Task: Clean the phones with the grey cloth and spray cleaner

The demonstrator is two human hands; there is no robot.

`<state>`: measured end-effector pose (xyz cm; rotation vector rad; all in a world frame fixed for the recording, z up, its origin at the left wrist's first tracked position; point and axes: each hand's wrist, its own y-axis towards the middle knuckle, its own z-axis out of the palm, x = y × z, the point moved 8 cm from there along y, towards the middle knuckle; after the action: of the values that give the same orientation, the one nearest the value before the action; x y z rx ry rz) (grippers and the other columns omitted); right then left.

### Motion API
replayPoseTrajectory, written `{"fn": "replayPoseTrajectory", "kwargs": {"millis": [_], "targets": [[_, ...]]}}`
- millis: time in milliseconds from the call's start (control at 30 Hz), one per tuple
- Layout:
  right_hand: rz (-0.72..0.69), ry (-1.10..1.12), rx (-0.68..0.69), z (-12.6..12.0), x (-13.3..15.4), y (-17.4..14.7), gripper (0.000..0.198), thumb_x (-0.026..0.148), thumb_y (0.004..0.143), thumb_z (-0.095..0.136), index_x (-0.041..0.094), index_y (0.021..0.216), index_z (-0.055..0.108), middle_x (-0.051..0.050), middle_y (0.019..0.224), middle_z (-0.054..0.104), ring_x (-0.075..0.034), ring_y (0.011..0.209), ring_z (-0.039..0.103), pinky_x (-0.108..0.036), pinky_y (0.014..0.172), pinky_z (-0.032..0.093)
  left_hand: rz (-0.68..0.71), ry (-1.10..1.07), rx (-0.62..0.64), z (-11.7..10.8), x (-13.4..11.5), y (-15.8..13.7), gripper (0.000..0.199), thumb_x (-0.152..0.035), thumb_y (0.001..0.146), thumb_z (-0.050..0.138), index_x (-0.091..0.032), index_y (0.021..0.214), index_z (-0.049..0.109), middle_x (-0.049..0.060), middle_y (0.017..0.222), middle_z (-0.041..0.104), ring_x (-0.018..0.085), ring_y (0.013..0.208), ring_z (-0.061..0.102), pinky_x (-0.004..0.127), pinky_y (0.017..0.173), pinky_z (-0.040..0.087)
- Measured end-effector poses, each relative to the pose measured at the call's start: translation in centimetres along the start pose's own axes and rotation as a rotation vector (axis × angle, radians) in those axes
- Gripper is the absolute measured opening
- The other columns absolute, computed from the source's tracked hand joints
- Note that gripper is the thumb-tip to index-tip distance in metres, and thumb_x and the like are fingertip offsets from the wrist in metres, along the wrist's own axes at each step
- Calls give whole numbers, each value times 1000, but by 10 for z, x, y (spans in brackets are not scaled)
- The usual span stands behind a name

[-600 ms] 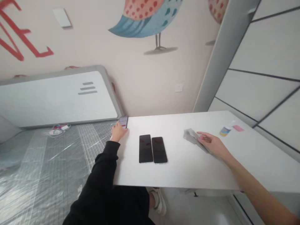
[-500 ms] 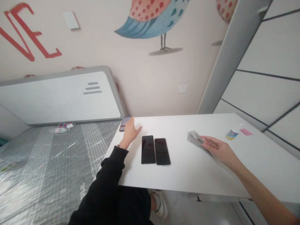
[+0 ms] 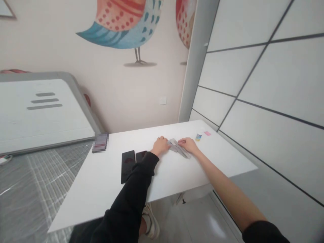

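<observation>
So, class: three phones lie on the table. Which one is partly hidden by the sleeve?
The right dark phone of the side-by-side pair; the sleeve crosses it. Its neighbour and the far phone lie uncovered.

On the table, we see a cloth lying between the left hand and the right hand, both touching it. Left of the left hand, two phones lie side by side, the left sleeve crossing over the right one. A third phone sits at the table's far left corner. Beyond the right hand, near the wall, stand a small bottle and, just right of it, a tag. A board leans left of the table.
</observation>
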<state>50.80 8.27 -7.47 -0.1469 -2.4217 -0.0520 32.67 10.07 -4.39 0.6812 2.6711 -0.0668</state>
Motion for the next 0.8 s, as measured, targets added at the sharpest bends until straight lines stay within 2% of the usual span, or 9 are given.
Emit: {"fn": "replayPoseTrajectory", "kwargs": {"millis": [100, 200, 300, 400, 500, 567, 700, 800], "targets": [[-48, 110, 11, 4, 6, -3, 27, 41, 100, 69, 17, 113, 71, -7, 116, 74, -22, 104, 71, -45, 95, 60, -7, -120, 53, 7, -11, 12, 37, -39, 100, 68, -18, 131, 65, 11, 133, 67, 25, 114, 69, 48, 96, 60], [-117, 284, 32, 8, 16, -10, 30, 44, 94, 74, 16, 105, 72, -7, 105, 76, -23, 98, 72, -43, 92, 59, 10, -272, 73, 3, -14, 3, 34, -40, 100, 68, -17, 125, 67, 9, 124, 70, 23, 105, 71, 44, 91, 62], [-190, 504, 85, 11, 27, -24, 34, 49, 87, 73, 17, 98, 73, -7, 93, 80, -25, 90, 73, -39, 86, 59, 27, -425, 54, -15, -7, -20, 35, -38, 99, 68, -15, 125, 65, 8, 112, 72, 20, 94, 70, 39, 84, 60], [-222, 691, 109, 10, 35, -42, 39, 53, 86, 65, 17, 97, 73, -8, 91, 80, -25, 87, 74, -38, 82, 60, 64, -554, 75, -37, -3, -48, 44, -39, 90, 71, -16, 128, 66, 8, 104, 74, 20, 87, 69, 34, 78, 58], [-236, 817, 109, 9, 45, -59, 39, 53, 89, 57, 18, 97, 73, -9, 95, 81, -25, 87, 75, -39, 81, 60, 91, -617, 124, -55, -4, -74, 40, -48, 83, 72, -16, 108, 75, 7, 94, 76, 20, 80, 67, 33, 74, 54], [-255, 862, 103, 10, 55, -68, 38, 51, 88, 59, 19, 102, 74, -9, 99, 82, -26, 89, 75, -40, 83, 61, 88, -624, 125, -65, -5, -87, 39, -54, 83, 69, -16, 93, 75, 5, 85, 75, 20, 76, 65, 32, 72, 52], [-316, 846, 27, -1, 77, -63, 31, 38, 77, 72, 19, 101, 76, -8, 99, 82, -28, 92, 74, -43, 90, 59, 69, -591, 20, -92, -4, -92, 41, -58, 83, 68, -17, 86, 70, 3, 80, 72, 20, 74, 64, 32, 72, 49], [-396, 794, -63, -29, 97, -47, 25, 31, 81, 60, 20, 95, 78, -7, 99, 82, -29, 101, 73, -47, 100, 55, 72, -538, -114, -119, -5, -83, 36, -54, 84, 65, -19, 85, 64, 2, 78, 70, 20, 74, 64, 32, 72, 49]]}}
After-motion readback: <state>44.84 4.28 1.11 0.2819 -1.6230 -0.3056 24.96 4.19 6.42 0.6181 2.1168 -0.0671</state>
